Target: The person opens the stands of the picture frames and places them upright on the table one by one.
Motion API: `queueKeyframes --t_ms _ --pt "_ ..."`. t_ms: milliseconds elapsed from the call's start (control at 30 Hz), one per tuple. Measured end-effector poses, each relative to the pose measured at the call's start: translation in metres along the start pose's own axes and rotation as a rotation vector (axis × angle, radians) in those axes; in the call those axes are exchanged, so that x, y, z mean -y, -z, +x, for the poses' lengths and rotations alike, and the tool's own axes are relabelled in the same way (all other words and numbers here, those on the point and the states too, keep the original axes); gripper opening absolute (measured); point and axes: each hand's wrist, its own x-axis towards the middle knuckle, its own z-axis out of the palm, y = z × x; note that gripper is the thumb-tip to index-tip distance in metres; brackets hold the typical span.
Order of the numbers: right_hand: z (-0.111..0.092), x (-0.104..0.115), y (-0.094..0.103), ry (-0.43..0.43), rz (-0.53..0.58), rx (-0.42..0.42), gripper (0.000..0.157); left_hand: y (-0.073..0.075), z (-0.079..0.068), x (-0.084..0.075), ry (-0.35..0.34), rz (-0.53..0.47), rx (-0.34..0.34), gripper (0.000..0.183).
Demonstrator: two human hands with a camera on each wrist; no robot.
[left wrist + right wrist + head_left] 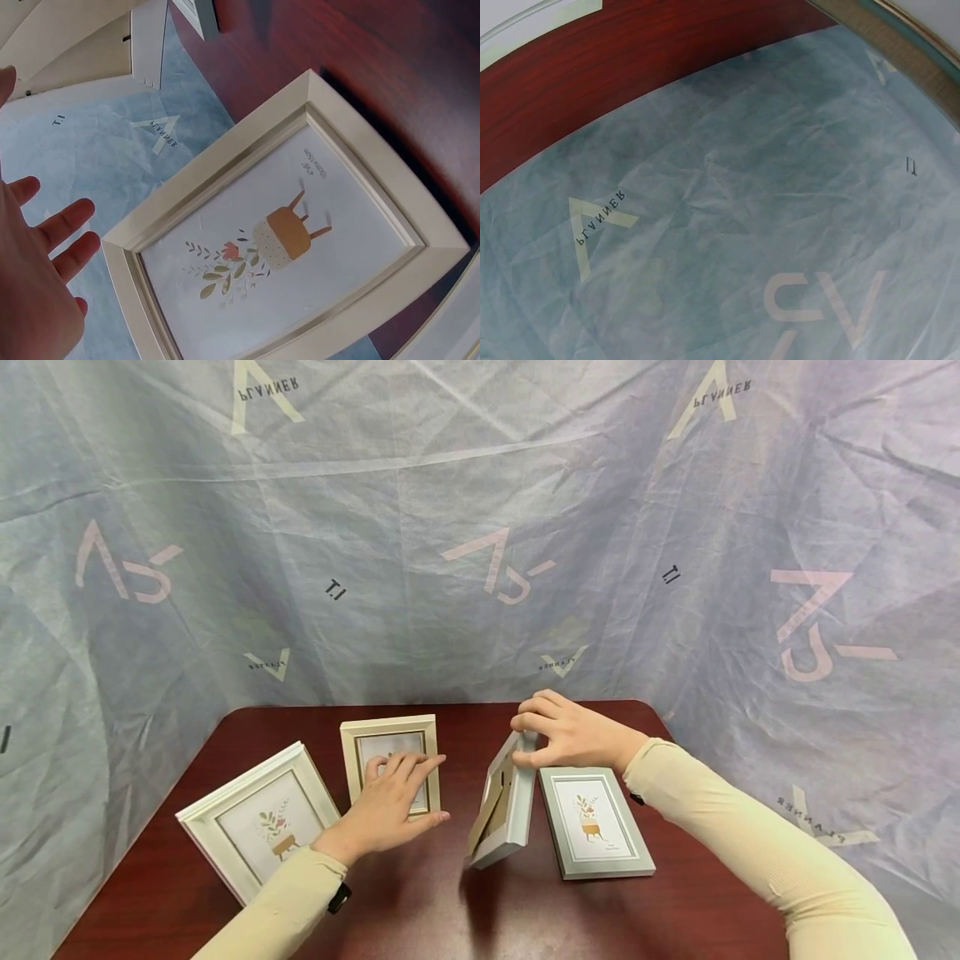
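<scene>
The right hand [566, 732] is pinching a tilted picture frame [517, 810] while the left hand [386, 806] is hovering empty, fingers spread

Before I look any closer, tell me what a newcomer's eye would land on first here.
Likely first, just right of the middle of the table, the tilted silver frame, gripped near its top by the right hand, brown back showing. Next, to its left, the left hand, hiding part of a cream frame. Behind everything hangs wrinkled, letter-printed grey cloth.
</scene>
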Motion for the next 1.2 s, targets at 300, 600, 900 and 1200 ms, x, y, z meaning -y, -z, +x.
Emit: queueKeyframes --t_ms 300,600,900,1200 --pt "0.003 0.001 0.001 -0.002 -0.014 -0.015 0.021 -0.002 0.002 -0.004 -0.013 -0.019 0.008 0.075" --pt "0.007 0.002 0.002 -0.005 -0.038 -0.019 0.023 -0.005 0.004 -0.012 -0.017 -0.035 0.078 0.074" --pt "0.010 0.003 0.001 0.007 -0.070 -0.042 0.026 -0.018 0.007 -0.019 -0.088 -0.012 0.103 0.067" --pt "0.011 0.003 0.000 0.030 -0.084 -0.063 0.026 -0.020 0.008 -0.028 -0.148 -0.013 0.126 0.057"
